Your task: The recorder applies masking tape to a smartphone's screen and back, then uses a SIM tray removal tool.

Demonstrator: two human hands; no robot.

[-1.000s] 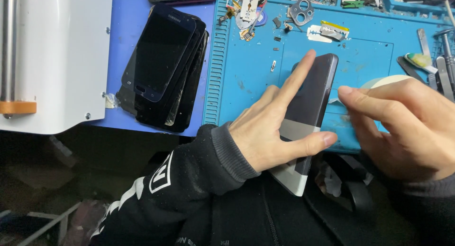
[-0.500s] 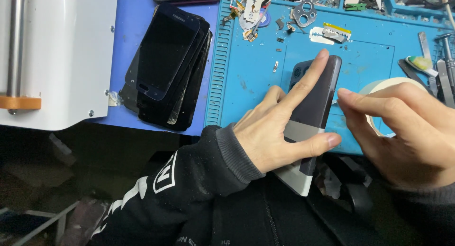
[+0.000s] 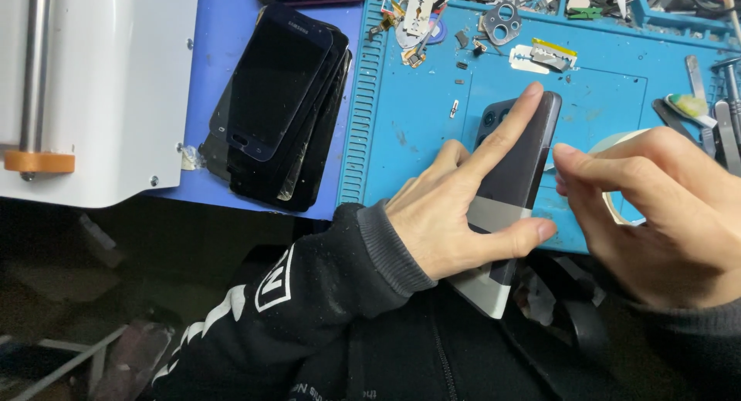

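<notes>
L hand: my left hand (image 3: 455,216) lies on the phone (image 3: 509,192), index stretched along its back toward the camera end, thumb hooked under the right edge near the pale band; fingers spread, pressing, not pinching.
R hand: my right hand (image 3: 656,216) sits just beside the phone's right edge, fingertips (image 3: 567,169) bunched close together at that edge; can't tell if they pinch anything, too small to see.
Phone pos: back side up, half on the blue mat (image 3: 401,123), lower end hanging off the mat's near edge over my lap.
Long axis: runs diagonal, lower end toward me and a bit left, top end away and to the right. Camera cluster points away from me, toward the mat's far side.
Handling, my guess: stiff flat slab, light enough for one hand, smooth back so prob slippery; glass parts likely fragile, esp w/ the end unsupported.
Grip spot, my guess: long side edges, mid-body, thumb on one edge & fingers on the other; keep off the camera end.
Nearby: tape roll (image 3: 617,150) partly behind my R hand; stack of dark screens (image 3: 278,100) well apart to the left; razor blade (image 3: 544,57) and small metal bits further back; white machine (image 3: 100,92) at far left.
</notes>
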